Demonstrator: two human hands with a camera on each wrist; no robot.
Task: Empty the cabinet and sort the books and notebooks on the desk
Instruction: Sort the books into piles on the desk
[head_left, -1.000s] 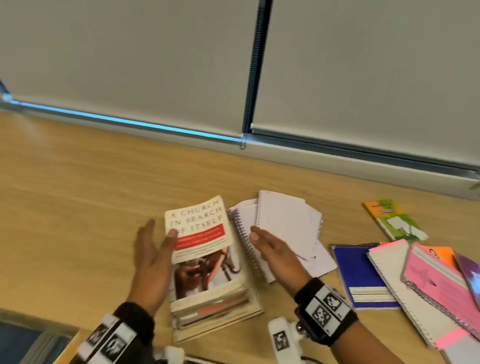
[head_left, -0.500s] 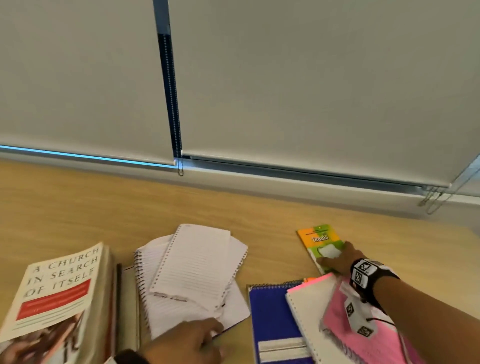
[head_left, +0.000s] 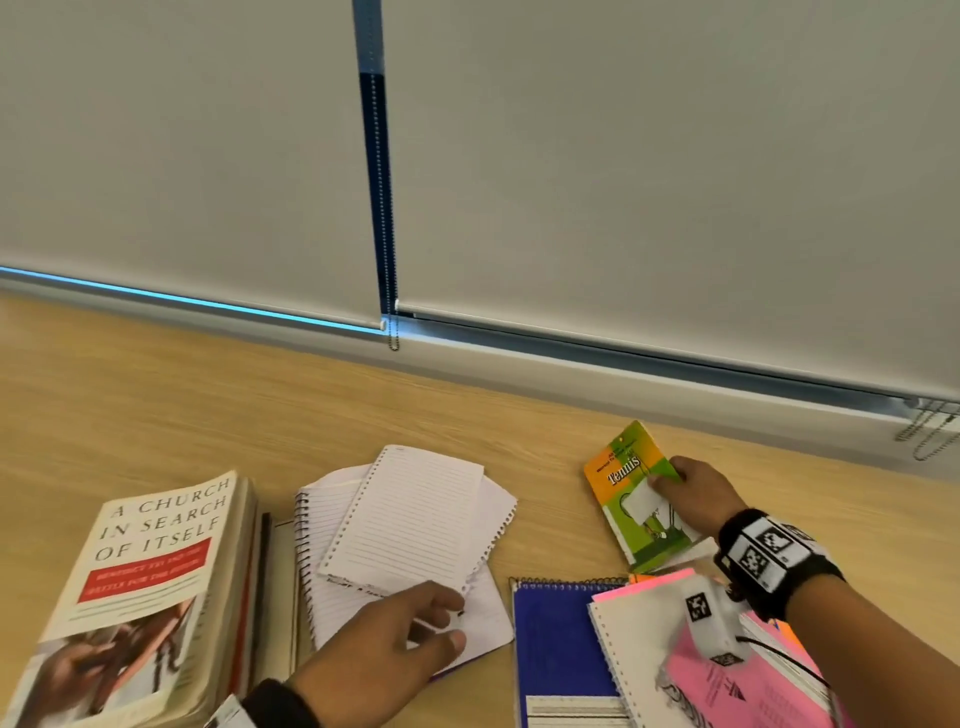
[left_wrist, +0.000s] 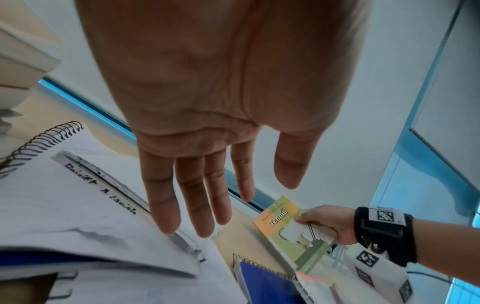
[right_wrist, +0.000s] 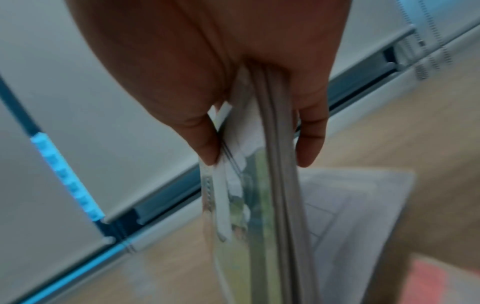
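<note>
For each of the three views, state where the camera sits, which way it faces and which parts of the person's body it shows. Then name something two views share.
Head: on the head, looking down at the desk; both hands and forearms show.
Left wrist: under the left hand, facing along its open palm toward the notebook.
Right wrist: behind the right hand, whose fingers grip the Tennis book.
Shared: the Tennis book appears in all three.

Black wrist strap (head_left: 774, 564) with square black-and-white marker tags, a dark cuff (head_left: 280, 704) on the other wrist.
</note>
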